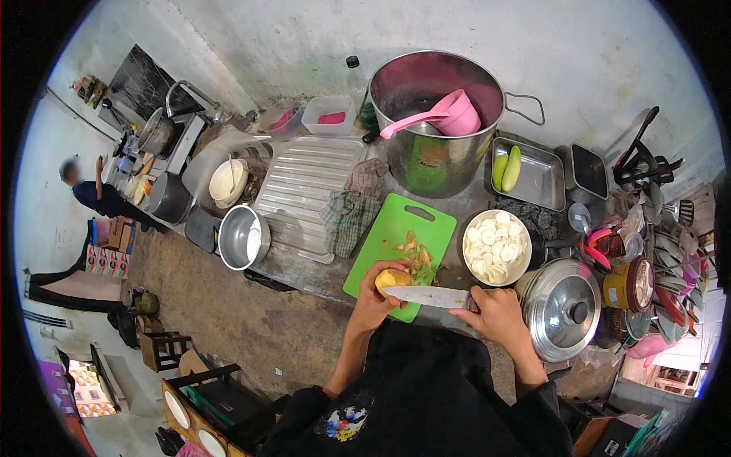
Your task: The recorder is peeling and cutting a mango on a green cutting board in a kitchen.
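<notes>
A partly peeled potato (391, 279) is in my left hand (374, 300), above the lower part of a green plastic cutting board (371, 251). My right hand (497, 314) grips the handle of a kitchen knife (431, 296), whose blade points left with its tip at the potato. Brown and yellow peelings (418, 257) lie on the board, a few beside it. Right of the board stands a bowl (466, 268) full of pale round slices (495, 245).
Behind the board stands a large steel pot (422, 165) holding a pink dipper (457, 114). A metal tray (542, 171) holds two pale green vegetables (511, 168). A lidded pot (562, 320) sits near my right forearm. Cloths (348, 220) and a steel bowl (243, 237) are leftward. Another person (100, 194) stands far left.
</notes>
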Demonstrator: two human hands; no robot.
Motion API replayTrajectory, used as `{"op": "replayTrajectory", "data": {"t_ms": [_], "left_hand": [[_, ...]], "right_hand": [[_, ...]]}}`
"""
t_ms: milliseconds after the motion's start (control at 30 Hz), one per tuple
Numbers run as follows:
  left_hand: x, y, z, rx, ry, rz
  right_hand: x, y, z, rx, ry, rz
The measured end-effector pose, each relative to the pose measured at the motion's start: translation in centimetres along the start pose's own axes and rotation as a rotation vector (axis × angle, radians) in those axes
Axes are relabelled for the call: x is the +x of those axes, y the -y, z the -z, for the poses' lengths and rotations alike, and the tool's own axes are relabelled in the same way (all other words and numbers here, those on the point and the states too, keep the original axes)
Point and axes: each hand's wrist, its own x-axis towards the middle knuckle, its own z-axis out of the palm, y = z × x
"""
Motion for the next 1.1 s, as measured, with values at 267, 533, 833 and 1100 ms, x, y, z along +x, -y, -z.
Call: {"op": "replayTrajectory", "data": {"t_ms": [267,533,833,1100], "left_hand": [[-0.1,-0.1,0.0,0.024,-0.062,-0.038],[0.2,0.1,0.5,0.061,-0.044,-0.091],[0.2,-0.1,0.7,0.088,-0.057,-0.122],[0.3,-0.8,0.4,0.148,-0.053,-0.158]], "right_hand": [[-0.2,0.4,-1.3,0.009,-0.034,-0.012],[-0.2,0.7,-1.5,0.029,-0.061,-0.021],[-0.3,0.9,-1.0,-0.054,-0.055,-0.053],[-0.4,1.0,-0.8,-0.008,-0.02,-0.062]]}}
